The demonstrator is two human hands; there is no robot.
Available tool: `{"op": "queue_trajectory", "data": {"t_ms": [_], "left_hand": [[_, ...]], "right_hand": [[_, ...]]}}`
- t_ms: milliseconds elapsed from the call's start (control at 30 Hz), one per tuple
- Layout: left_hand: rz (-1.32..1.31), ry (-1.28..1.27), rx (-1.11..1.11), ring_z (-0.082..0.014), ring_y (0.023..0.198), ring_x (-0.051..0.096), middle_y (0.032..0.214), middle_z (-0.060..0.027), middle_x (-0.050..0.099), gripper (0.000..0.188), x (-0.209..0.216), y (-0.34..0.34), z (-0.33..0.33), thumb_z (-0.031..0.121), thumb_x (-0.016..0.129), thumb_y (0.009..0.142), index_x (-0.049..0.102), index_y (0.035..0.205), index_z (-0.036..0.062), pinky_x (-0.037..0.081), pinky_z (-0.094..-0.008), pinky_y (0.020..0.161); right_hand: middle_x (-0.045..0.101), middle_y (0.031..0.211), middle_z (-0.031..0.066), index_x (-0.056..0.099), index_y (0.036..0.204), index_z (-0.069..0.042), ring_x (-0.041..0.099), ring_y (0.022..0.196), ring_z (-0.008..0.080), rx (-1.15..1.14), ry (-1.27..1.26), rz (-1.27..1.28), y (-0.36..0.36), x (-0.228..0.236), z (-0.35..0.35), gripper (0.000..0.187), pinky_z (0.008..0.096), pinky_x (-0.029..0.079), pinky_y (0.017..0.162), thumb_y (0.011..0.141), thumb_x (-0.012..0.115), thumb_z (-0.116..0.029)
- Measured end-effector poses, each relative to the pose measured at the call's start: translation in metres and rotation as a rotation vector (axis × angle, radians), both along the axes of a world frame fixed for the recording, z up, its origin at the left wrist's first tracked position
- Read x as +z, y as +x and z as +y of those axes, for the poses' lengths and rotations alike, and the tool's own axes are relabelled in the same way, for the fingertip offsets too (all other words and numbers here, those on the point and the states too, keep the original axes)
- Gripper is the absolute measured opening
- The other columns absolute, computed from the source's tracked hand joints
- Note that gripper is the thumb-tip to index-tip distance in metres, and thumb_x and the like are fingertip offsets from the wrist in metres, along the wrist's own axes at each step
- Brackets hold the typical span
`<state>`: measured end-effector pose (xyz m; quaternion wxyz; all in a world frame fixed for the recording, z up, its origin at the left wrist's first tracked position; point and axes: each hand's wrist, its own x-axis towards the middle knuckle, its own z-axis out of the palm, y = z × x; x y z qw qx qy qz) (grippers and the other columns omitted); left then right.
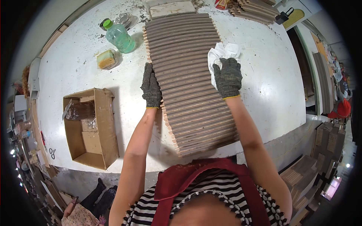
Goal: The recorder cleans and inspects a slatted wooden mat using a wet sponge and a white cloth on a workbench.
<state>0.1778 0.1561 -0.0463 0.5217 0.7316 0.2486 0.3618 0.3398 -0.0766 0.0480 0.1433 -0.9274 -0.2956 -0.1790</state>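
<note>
- The left hand [151, 87], in a dark knit glove, lies flat with fingers straight and together along the left edge of the slats [186, 79], gripping nothing.
- The right hand [228, 77], gloved the same, presses a white cloth [223, 52] onto the slats, fingers curled over the cloth.
- The slats, brown and ribbed, lie side by side in a long row down the middle of the frame, from the top edge to the near edge of the white tabletop [271, 86].
- A green bottle [119, 36] lies in the upper left, with a yellow sponge [106, 59] in a wrapper just below it.
- An open cardboard box [92, 128] sits at the left, well apart from the hands.
- More slats are stacked [254, 9] at the top right.
</note>
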Motion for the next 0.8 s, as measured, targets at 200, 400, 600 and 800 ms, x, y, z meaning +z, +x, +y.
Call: {"op": "queue_trajectory", "data": {"t_ms": [200,400,600,800], "left_hand": [[-0.018,-0.018,-0.030,-0.0283,0.137,0.038,0.146,-0.0178,0.043,0.039,0.014,0.010,-0.012,0.011,0.042,0.102,0.047,0.138,-0.0010,0.029,-0.0382,0.115],[0.176,-0.156,0.003,-0.0225,0.121,0.054,0.134,-0.0132,0.056,0.042,-0.013,0.000,0.012,0.024,0.044,0.103,0.047,0.137,-0.0003,0.044,-0.0363,0.100],[0.084,0.161,-0.048,-0.0298,0.140,0.034,0.150,-0.0201,0.036,0.045,0.016,0.000,-0.006,0.002,0.033,0.099,0.038,0.143,-0.0029,0.026,-0.0392,0.116],[0.121,0.266,-0.046,-0.0320,0.140,0.033,0.150,-0.0211,0.036,0.044,0.009,0.006,-0.003,0.005,0.033,0.100,0.039,0.143,-0.0016,0.026,-0.0394,0.117]], "right_hand": [[0.060,0.115,0.0249,0.057,0.126,0.001,0.056,0.108,0.0385,0.186,-0.237,-0.224,-0.044,-0.038,0.055,0.044,0.0504,0.043,0.096,0.095,0.049,-0.028],[0.061,0.109,0.0181,0.064,0.110,-0.007,0.056,0.109,0.0336,0.550,-0.006,0.246,-0.087,-0.010,0.112,0.031,0.0453,0.043,0.097,0.089,0.055,-0.028],[0.062,0.117,0.0074,0.065,0.105,-0.012,0.054,0.117,0.0273,0.520,0.014,-0.098,-0.011,-0.015,0.017,0.020,0.0441,0.040,0.105,0.086,0.059,-0.016],[0.065,0.108,0.0144,0.068,0.107,-0.009,0.061,0.098,0.0336,0.150,-0.292,-0.172,0.091,-0.030,-0.092,0.028,0.0435,0.049,0.087,0.086,0.055,-0.022]]}}
